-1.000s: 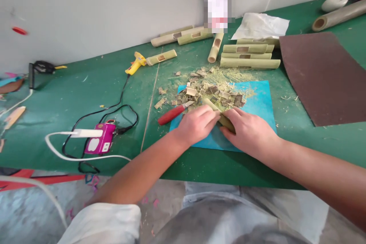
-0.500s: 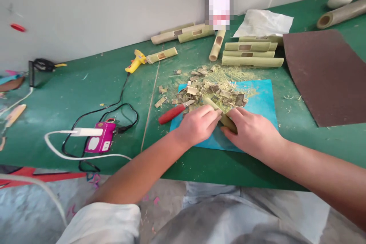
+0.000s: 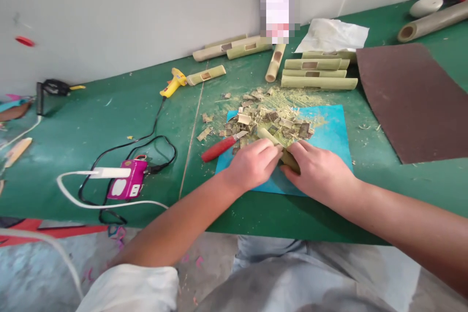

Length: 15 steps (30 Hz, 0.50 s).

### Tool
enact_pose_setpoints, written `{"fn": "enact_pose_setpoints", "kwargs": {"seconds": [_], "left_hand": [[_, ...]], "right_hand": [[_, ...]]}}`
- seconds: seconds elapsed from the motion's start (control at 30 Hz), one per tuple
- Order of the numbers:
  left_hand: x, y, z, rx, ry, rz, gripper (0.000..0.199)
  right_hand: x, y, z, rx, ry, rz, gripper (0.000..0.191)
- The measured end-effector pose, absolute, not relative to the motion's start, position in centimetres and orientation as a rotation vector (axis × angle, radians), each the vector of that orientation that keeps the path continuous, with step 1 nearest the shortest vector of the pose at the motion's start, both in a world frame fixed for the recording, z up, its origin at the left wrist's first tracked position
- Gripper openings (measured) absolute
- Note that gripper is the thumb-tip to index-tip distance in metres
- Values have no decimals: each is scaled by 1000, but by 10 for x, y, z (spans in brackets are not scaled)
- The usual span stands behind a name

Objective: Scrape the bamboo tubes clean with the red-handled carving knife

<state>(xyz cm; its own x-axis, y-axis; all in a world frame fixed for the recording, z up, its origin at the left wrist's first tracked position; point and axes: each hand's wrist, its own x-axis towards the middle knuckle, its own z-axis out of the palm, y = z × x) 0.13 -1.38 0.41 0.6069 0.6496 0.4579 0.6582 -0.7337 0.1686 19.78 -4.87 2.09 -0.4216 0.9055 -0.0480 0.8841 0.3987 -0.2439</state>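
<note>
My left hand [image 3: 255,165] is closed around the middle of a short green bamboo tube [image 3: 290,161]. Gripping the nearer end of the same tube is my right hand [image 3: 317,166], its thumb along the side. The tube slants over a blue sheet [image 3: 334,139], and its far end pokes out past my left fingers. Whether anything small sits between the fingertips is hidden. Just left of my left hand lies a knife [image 3: 220,149] with a red handle and short blade. Bamboo chips [image 3: 285,122] and fine shavings are heaped beyond my hands.
Cut bamboo tubes [image 3: 318,81] are stacked at the back, under white paper [image 3: 332,35]. A brown sheet [image 3: 413,102] lies right. On the left are a yellow glue gun [image 3: 174,83], its black cord and a magenta power block [image 3: 127,179] on the green table [image 3: 204,209].
Both hands keep their grip on the bamboo tube with hardly any shift. The whole view has moved slightly; the knife and stacked tubes stay in place.
</note>
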Motion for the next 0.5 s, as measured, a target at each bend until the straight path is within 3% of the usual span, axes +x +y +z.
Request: {"fn": "enact_pose_setpoints", "kwargs": {"seconds": [0.5], "left_hand": [[-2,-16,1,-2799,-1165,-831,22]], "right_hand": [[198,-49,22,-1663,-2547,385,18]]}}
